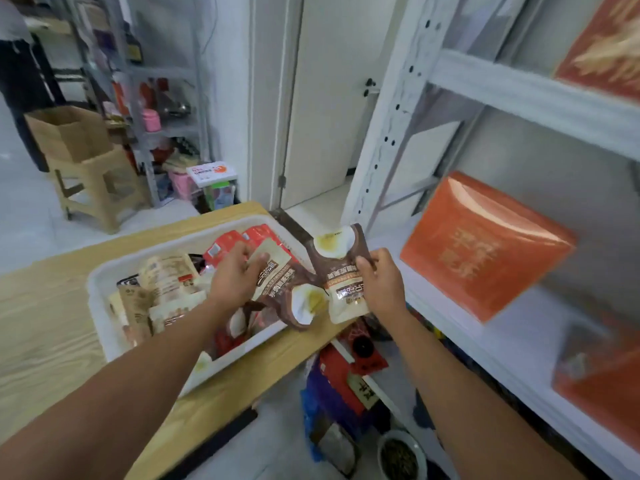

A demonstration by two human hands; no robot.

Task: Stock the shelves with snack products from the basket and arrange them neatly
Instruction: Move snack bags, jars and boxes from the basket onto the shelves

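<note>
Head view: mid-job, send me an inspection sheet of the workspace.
Surface: wooden table under the white basket.
Job's things: basket full of snack packs; white shelf holds an orange box.
Clutter: red boxes and a bowl on the floor.
Hands: left hand grips first pouch over the basket's edge; right hand grips second pouch.
Cables: nothing seen.
Surroundings: door, stool, cardboard box.
</note>
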